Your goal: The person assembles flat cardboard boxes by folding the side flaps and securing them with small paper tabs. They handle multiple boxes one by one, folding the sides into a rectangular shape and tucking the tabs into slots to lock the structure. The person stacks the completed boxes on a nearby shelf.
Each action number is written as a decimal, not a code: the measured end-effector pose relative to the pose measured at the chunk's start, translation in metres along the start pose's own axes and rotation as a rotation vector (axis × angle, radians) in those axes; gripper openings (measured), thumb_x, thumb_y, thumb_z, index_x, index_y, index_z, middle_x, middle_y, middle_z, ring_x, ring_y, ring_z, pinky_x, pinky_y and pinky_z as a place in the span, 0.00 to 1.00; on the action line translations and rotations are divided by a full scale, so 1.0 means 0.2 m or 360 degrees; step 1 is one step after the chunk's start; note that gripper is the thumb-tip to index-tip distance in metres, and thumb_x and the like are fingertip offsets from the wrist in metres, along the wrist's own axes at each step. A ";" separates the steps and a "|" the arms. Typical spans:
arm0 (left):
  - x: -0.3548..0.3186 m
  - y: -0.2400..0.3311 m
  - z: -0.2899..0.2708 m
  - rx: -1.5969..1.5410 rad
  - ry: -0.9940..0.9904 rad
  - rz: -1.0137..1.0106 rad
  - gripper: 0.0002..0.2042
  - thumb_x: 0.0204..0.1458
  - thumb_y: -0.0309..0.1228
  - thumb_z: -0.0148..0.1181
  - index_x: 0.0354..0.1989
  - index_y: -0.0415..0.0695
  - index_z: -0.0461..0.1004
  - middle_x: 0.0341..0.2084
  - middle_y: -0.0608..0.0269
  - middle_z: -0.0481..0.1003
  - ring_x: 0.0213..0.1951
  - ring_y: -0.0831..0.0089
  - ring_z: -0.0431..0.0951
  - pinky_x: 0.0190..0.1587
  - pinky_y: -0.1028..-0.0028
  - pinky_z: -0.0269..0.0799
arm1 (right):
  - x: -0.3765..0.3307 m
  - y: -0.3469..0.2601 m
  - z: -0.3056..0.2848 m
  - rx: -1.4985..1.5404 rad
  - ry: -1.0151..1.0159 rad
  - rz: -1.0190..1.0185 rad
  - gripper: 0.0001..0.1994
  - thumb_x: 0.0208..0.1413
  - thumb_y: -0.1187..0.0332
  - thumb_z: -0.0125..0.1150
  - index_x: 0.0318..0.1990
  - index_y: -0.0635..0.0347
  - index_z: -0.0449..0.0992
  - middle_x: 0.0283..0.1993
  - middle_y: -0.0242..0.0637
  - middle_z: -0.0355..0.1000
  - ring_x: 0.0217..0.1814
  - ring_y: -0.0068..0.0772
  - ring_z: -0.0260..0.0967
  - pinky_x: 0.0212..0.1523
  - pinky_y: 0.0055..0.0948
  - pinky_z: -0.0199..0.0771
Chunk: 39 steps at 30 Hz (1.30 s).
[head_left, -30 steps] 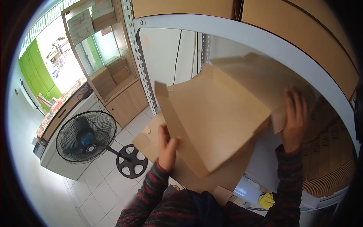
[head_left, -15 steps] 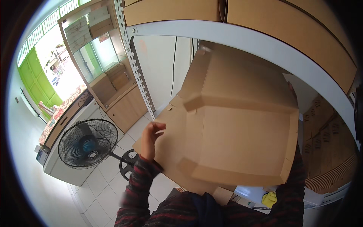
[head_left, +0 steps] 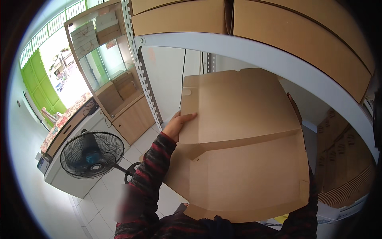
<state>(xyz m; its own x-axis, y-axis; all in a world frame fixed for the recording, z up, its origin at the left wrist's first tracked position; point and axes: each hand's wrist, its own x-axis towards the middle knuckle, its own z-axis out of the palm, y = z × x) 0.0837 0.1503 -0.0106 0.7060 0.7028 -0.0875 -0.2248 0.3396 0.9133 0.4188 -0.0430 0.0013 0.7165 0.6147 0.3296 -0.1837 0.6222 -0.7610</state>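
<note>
A brown cardboard box (head_left: 246, 171), partly folded, spreads open in front of me. Its lid panel (head_left: 238, 105) tilts up at the far side, and low walls stand along parts of the near panel. My left hand (head_left: 179, 124) grips the lid's left side flap, thumb on the inner face and the other fingers behind it. At the lid's right edge a little of my right hand (head_left: 290, 96) shows, holding the cardboard from behind; most of that hand and its forearm is hidden by the box.
A metal shelf beam (head_left: 238, 42) arches overhead, bearing several cardboard boxes (head_left: 179, 20). Left of me are a perforated post (head_left: 139, 71), a glass-fronted cabinet (head_left: 107, 79) and a black standing fan (head_left: 92, 154). Stacked flat cardboard (head_left: 344, 155) leans at the right.
My left hand has moved up and right from beside the box and taken hold of the lid flap. The box has shifted toward me, and its lid has turned more squarely to me.
</note>
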 end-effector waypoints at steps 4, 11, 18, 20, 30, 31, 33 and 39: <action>-0.07 0.05 0.02 0.0024 0.0294 0.0360 0.14 0.57 0.27 0.59 0.50 0.35 0.69 0.40 0.56 0.77 0.39 0.67 0.80 0.42 0.67 0.78 | 0.01 -0.01 -0.15 -0.0589 -0.0138 -0.0126 0.25 0.64 0.60 0.55 0.64 0.65 0.63 0.60 0.43 0.68 0.63 0.34 0.66 0.61 0.33 0.65; -0.11 0.05 -0.08 -0.0095 0.0538 0.0645 0.11 0.57 0.26 0.58 0.47 0.36 0.71 0.37 0.58 0.77 0.36 0.68 0.79 0.39 0.69 0.77 | 0.04 0.04 -0.35 -0.0747 -0.0274 0.0663 0.28 0.64 0.47 0.50 0.59 0.63 0.66 0.54 0.43 0.71 0.59 0.36 0.68 0.58 0.34 0.67; -0.06 -0.16 0.05 -0.0244 0.0714 0.0821 0.16 0.59 0.26 0.54 0.55 0.38 0.65 0.47 0.56 0.73 0.46 0.68 0.75 0.48 0.69 0.73 | 0.01 -0.04 -0.23 -0.1141 -0.0063 0.0132 0.29 0.63 0.44 0.51 0.57 0.62 0.69 0.54 0.38 0.72 0.56 0.34 0.69 0.58 0.30 0.64; -0.05 -0.25 0.10 -0.0361 0.0743 0.0866 0.17 0.60 0.26 0.54 0.57 0.39 0.64 0.48 0.56 0.73 0.47 0.67 0.75 0.49 0.68 0.72 | -0.03 -0.07 -0.15 -0.1474 -0.0308 -0.0128 0.29 0.61 0.46 0.55 0.57 0.62 0.70 0.54 0.39 0.72 0.55 0.34 0.69 0.57 0.29 0.65; -0.46 -0.51 0.26 0.0101 0.0352 0.0713 0.23 0.59 0.23 0.51 0.62 0.38 0.55 0.54 0.56 0.66 0.53 0.70 0.69 0.53 0.73 0.67 | -0.53 -0.31 0.30 -0.2420 -0.1766 -0.0425 0.41 0.39 0.49 0.76 0.58 0.68 0.68 0.51 0.52 0.70 0.51 0.48 0.69 0.53 0.38 0.70; -0.50 -0.51 0.30 0.0198 0.0332 0.0787 0.23 0.58 0.22 0.51 0.62 0.38 0.56 0.54 0.56 0.66 0.53 0.71 0.69 0.52 0.74 0.67 | -0.58 -0.29 0.30 -0.2558 -0.1843 -0.0339 0.43 0.37 0.51 0.77 0.58 0.69 0.67 0.52 0.52 0.70 0.52 0.49 0.69 0.54 0.39 0.70; -0.56 -0.49 0.32 0.0238 0.0320 0.0824 0.26 0.58 0.18 0.50 0.64 0.34 0.49 0.55 0.50 0.65 0.57 0.65 0.66 0.59 0.68 0.61 | -0.69 -0.25 0.33 -0.2826 -0.2012 -0.0162 0.45 0.33 0.54 0.78 0.59 0.71 0.65 0.52 0.52 0.69 0.54 0.50 0.68 0.55 0.40 0.69; -0.65 -0.49 0.25 0.0152 0.0778 0.1073 0.29 0.56 0.20 0.52 0.66 0.34 0.48 0.53 0.56 0.67 0.53 0.70 0.69 0.59 0.72 0.60 | -0.79 -0.13 0.35 -0.2898 -0.2056 -0.0233 0.44 0.31 0.66 0.77 0.60 0.71 0.63 0.54 0.50 0.66 0.55 0.48 0.67 0.56 0.41 0.69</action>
<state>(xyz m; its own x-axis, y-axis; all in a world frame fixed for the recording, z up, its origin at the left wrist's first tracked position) 0.0482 -0.0058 -0.0688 0.0650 0.9357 0.3468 -0.4212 -0.2894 0.8596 0.2631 -0.1223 0.0074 -0.1688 0.9817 -0.0883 0.9855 0.1699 0.0044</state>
